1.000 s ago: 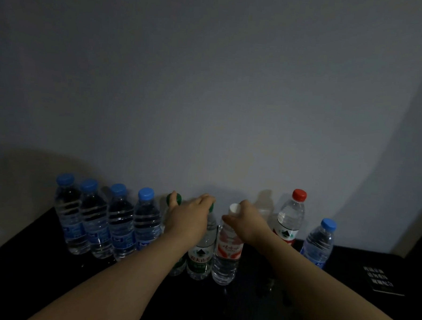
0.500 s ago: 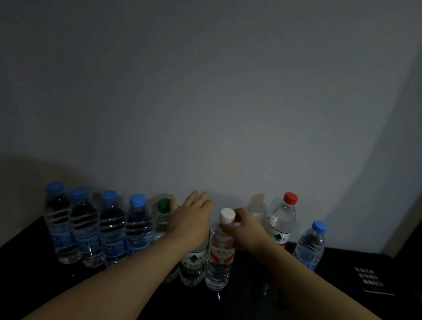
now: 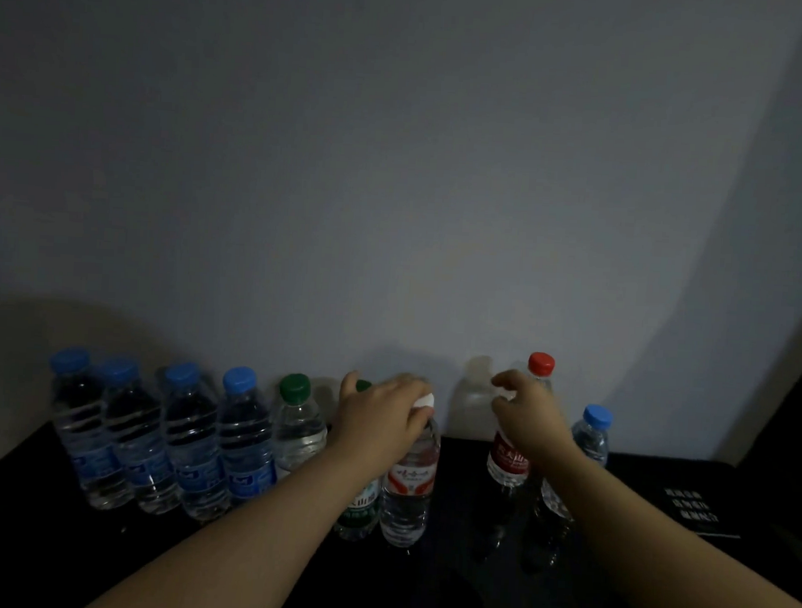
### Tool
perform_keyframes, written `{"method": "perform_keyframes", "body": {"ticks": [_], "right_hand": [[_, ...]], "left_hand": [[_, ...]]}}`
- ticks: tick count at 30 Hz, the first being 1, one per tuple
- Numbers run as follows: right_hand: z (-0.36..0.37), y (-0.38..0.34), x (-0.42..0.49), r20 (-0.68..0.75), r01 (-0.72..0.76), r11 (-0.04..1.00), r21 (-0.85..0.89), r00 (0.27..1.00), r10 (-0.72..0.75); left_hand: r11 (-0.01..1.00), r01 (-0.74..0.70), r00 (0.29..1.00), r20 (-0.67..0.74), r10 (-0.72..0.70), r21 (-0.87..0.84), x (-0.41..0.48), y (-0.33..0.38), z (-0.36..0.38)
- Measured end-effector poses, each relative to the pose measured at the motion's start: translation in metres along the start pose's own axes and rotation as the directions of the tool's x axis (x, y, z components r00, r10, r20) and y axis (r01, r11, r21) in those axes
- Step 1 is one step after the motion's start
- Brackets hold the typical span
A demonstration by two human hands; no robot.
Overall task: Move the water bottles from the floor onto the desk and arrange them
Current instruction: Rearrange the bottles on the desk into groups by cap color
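Observation:
A row of water bottles stands on the black desk point(image 3: 42, 545) against the wall. Several blue-capped bottles point(image 3: 187, 436) are at the left, then a green-capped bottle point(image 3: 295, 419). A second green-capped bottle point(image 3: 358, 510) is mostly hidden behind my left arm. My left hand point(image 3: 383, 423) grips the top of the white-capped bottle with a red and white label point(image 3: 408, 485). My right hand point(image 3: 532, 422) curls round the upper part of the red-capped bottle point(image 3: 541, 364), whose dark red label shows below my fingers. One more blue-capped bottle point(image 3: 592, 434) stands at the far right.
A black booklet with white print point(image 3: 690, 505) lies on the desk at the right. The grey wall point(image 3: 396, 187) rises directly behind the bottles. A gap separates the white-capped bottle from the red-capped one. The room is dim.
My left hand shifted right from the green-capped bottle to the white-capped one. My right hand let go of the white-capped bottle and moved right to the red-capped bottle.

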State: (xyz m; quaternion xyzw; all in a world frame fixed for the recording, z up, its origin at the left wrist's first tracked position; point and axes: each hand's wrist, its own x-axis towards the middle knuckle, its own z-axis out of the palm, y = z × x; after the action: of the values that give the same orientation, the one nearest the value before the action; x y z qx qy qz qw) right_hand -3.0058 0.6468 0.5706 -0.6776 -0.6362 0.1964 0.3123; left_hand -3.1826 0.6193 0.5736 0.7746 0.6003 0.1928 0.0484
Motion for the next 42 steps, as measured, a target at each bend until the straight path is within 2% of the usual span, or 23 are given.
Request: {"method": "perform_keyframes", "body": {"ticks": [4,7,11,14,16,19,28,34,42], "right_hand": [[-0.011,0.014,0.015,-0.128,0.075,0.953,-0.293,0.985,-0.117],[-0.016,0.018,0.028,-0.064,0.058,0.874,-0.482,0.993,-0.101],[-0.020,0.024,0.049,0.086,-0.020,0.873,-0.487,0.994,0.070],[-0.017,0.033,0.054,0.114,0.002,0.841,-0.541,0.991,0.070],[-0.016,0.033,0.053,0.086,0.020,0.853,-0.522,0.996,0.029],[-0.017,0.032,0.047,0.049,0.032,0.915,-0.403,0.999,-0.013],[-0.018,0.025,0.022,0.014,-0.031,0.989,-0.147,0.999,0.033],[-0.015,0.012,0.001,0.119,0.097,0.974,-0.205,0.990,-0.074],[-0.005,-0.018,-0.012,0.292,0.177,0.950,-0.256,0.951,-0.098]], "left_hand": [[0.999,0.016,1.000,-0.001,-0.016,-0.047,0.003,0.001,0.001],[0.998,0.020,0.999,0.032,-0.018,-0.055,0.004,0.000,-0.002],[0.997,0.034,0.999,0.024,-0.033,-0.076,0.005,0.000,-0.003],[0.995,0.040,0.999,0.006,-0.039,-0.087,0.004,-0.002,-0.001],[0.995,0.035,0.999,-0.010,-0.036,-0.097,0.003,-0.003,0.000],[0.994,0.035,0.999,-0.013,-0.036,-0.102,0.003,-0.002,0.000],[0.997,0.039,0.999,0.001,-0.039,-0.071,0.001,-0.002,0.000],[0.998,0.061,0.995,0.076,-0.059,-0.023,0.005,-0.002,0.000],[0.997,0.076,0.992,0.098,-0.075,0.001,0.004,-0.003,-0.001]]}}
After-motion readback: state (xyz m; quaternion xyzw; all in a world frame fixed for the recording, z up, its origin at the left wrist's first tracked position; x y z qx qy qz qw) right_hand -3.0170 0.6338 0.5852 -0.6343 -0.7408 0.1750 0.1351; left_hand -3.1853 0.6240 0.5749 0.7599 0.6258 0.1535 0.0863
